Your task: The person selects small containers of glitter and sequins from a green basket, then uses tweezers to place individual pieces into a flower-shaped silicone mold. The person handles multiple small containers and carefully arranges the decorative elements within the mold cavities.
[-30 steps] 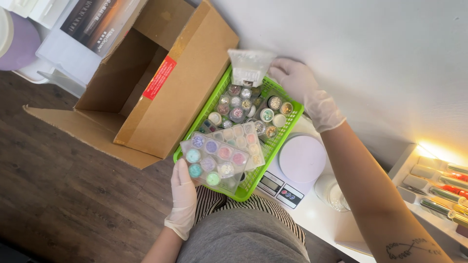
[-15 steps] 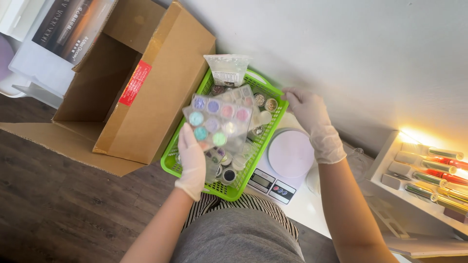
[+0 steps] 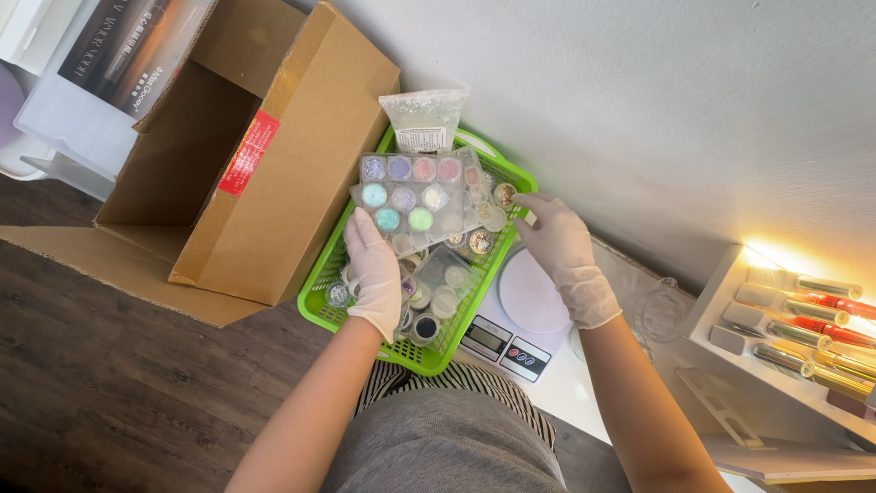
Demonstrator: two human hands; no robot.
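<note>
Our left hand (image 3: 374,272), in a white glove, grips the lower left corner of a clear plastic tray of small glitter pots (image 3: 415,195), fingers curled up under it and closed on its edge. We hold the tray tilted above the green basket (image 3: 315,309), its pots showing purple, pink, teal, green and pale colours in rows. Our right hand (image 3: 561,256), also gloved, reaches to the tray's right edge with the fingers bent and close together; we cannot tell whether it pinches the tray or only touches the loose jars beside it.

Under the tray the basket holds many small round jars (image 3: 425,326), some with dark or silvery lids, and a second clear case (image 3: 447,276). At the basket's far end a clear bag of white granules (image 3: 423,116) stands upright against the wall. Just to the right of the basket sits a white kitchen scale (image 3: 520,310) with a round platform, on the white table (image 3: 584,393). An open cardboard box (image 3: 274,173) lies on its side to the left, touching the basket. On the far right, a white rack (image 3: 730,319) carries gold-capped tubes under warm light.
</note>
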